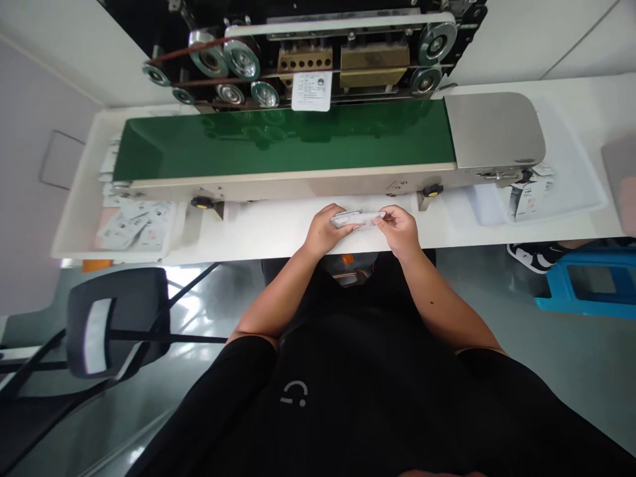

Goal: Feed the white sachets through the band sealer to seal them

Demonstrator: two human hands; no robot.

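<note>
Both my hands are close together above the white table's front edge. My left hand and my right hand pinch opposite ends of a flat white sachet, which has faint printing. Just beyond them runs the green conveyor belt of a band sealing machine. A loose pile of similar sachets lies at the table's left end, well beyond my left hand. More sachets stand in a translucent white bin to the right.
Pulleys, belts and brass heater blocks sit behind the conveyor, with a steel plate at its right end. On the floor are a black chair, a blue stool and a black-and-white shoe.
</note>
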